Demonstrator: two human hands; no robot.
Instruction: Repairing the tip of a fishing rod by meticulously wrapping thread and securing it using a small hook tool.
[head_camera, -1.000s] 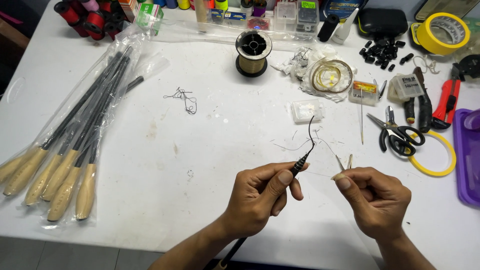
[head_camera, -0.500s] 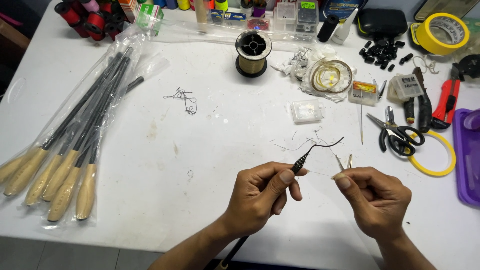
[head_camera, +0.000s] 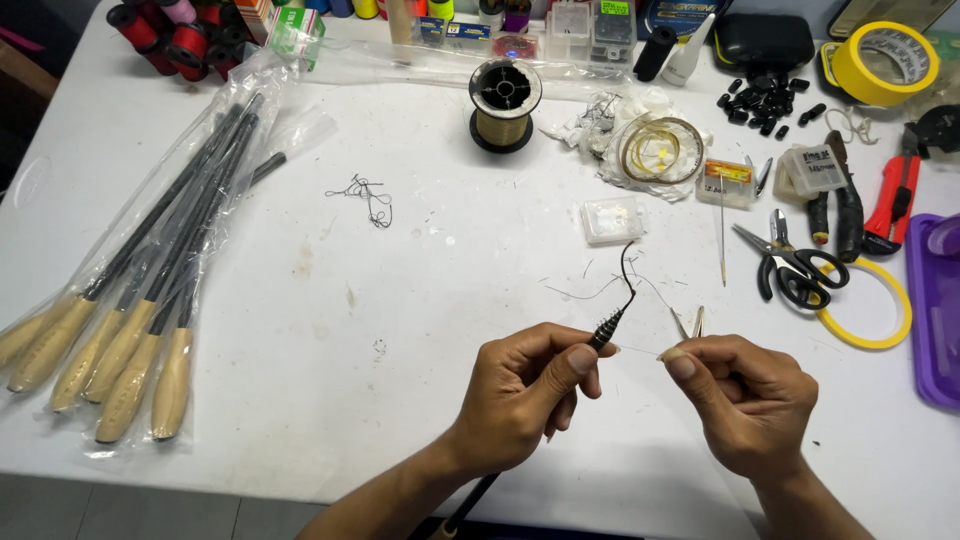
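Hands working a thin black rod tip over the white tabletop (head_camera: 400, 330).
The left hand (head_camera: 520, 395) is pinching the black rod (head_camera: 608, 326), grip closed; the right hand (head_camera: 745, 400) is pinching a fine thread (head_camera: 640, 350).

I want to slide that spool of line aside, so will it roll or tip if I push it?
The spool stands on its flat end, so it would probably slide rather than roll. It looks squat and wide, so tipping seems unlikely. If knocked onto its side it could roll toward the bagged rods.
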